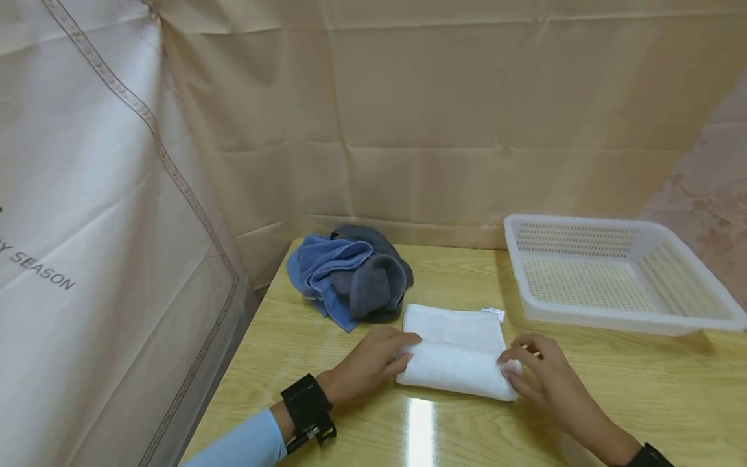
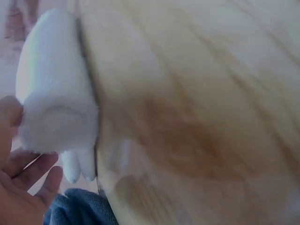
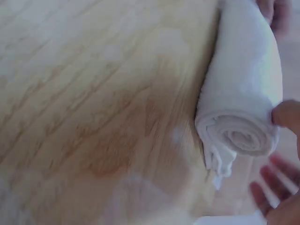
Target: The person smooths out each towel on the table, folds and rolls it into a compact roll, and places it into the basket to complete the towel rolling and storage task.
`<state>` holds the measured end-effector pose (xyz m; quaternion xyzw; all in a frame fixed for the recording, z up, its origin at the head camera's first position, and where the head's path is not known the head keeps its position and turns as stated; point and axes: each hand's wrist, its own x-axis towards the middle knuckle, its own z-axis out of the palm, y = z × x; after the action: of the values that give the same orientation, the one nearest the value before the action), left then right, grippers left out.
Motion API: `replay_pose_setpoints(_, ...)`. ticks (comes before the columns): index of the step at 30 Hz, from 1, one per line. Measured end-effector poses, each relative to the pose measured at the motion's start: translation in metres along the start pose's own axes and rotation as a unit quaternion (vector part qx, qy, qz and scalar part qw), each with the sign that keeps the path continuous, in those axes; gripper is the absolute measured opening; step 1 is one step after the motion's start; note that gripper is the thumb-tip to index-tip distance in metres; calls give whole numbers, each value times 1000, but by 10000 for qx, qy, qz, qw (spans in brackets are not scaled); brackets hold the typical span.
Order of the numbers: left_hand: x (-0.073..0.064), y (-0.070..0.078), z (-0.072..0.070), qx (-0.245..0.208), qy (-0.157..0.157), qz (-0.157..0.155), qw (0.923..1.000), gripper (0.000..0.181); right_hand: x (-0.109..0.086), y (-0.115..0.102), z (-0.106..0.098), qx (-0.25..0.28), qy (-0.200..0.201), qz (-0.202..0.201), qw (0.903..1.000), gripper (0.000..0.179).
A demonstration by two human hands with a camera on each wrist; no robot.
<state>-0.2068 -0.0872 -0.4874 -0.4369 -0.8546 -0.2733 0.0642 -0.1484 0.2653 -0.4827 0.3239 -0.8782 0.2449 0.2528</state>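
Observation:
A white towel [image 1: 458, 366] lies on the table, its near part rolled into a thick cylinder and its far part flat, with a small tag at the far right corner. My left hand [image 1: 376, 357] holds the roll's left end between thumb and fingers. At the right end, my right hand [image 1: 543, 373] has its thumb and bent index finger on the roll. The spiral layers of the white towel [image 3: 241, 133] show in the right wrist view, where the other fingers are spread and blurred beyond the end.
A crumpled heap holds a blue towel [image 1: 321, 266] and a dark grey towel [image 1: 379, 279] at the back left of the wooden table [image 1: 461, 441]. To the back right stands a white perforated basket [image 1: 630, 318]. Beige cloth [image 1: 408, 117] hangs behind the table.

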Motion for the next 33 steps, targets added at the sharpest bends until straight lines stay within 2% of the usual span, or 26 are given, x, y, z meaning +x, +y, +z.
replay_pose_setpoints(2, 0, 1, 0, 168, -69, 101, 9998, 31, 0, -2, 1, -119, 60, -409, 9991, 34)
replay_pose_setpoints(4, -1, 3, 0, 347, -104, 222, 9991, 31, 0, -3, 1, -198, 29, -639, 9978, 36)
replay_pose_setpoints(9, -3, 9, -1, 946, -160, 469, 9943, 38, -4, -5, 1, -331, -180, -887, 9953, 50)
replay_pose_setpoints(13, -1, 11, -2, 1346, -337, 562, 9887, 55, -8, -7, 1, -542, -395, -1218, 9903, 61)
replay_pose_setpoints(15, 1, 11, -2, 1425, -377, 575, 9874, 61, -9, -7, 1, -662, -474, -1264, 9886, 62)
replay_pose_setpoints(17, 2, 10, -2, 1439, -401, 538, 9873, 62, -8, -5, 3, -916, -431, -1293, 9864, 62)
replay_pose_setpoints(21, 4, 6, -1, 1285, -357, 432, 9901, 62, -4, 4, 11, -1076, -247, -1258, 9859, 54)
replay_pose_setpoints(24, 5, 3, -1, 1064, -381, 395, 9928, 61, -2, 10, 12, -938, -241, -1027, 9900, 39)
replay_pose_setpoints(26, 6, 1, -1, 830, -446, 297, 9951, 59, -1, 12, 10, -749, -339, -720, 9940, 44)
replay_pose_setpoints(29, 6, -1, -3, 340, -605, -56, 9976, 57, 1, 12, 4, -308, -663, -91, 9973, 58)
replay_pose_setpoints(31, 7, -1, -5, -50, -671, -355, 9971, 54, 3, 12, 0, 31, -856, 323, 9958, 57)
replay_pose_setpoints(33, 8, -2, -6, -393, -662, -563, 9954, 49, 5, 12, -3, 515, -1060, 749, 9902, 52)
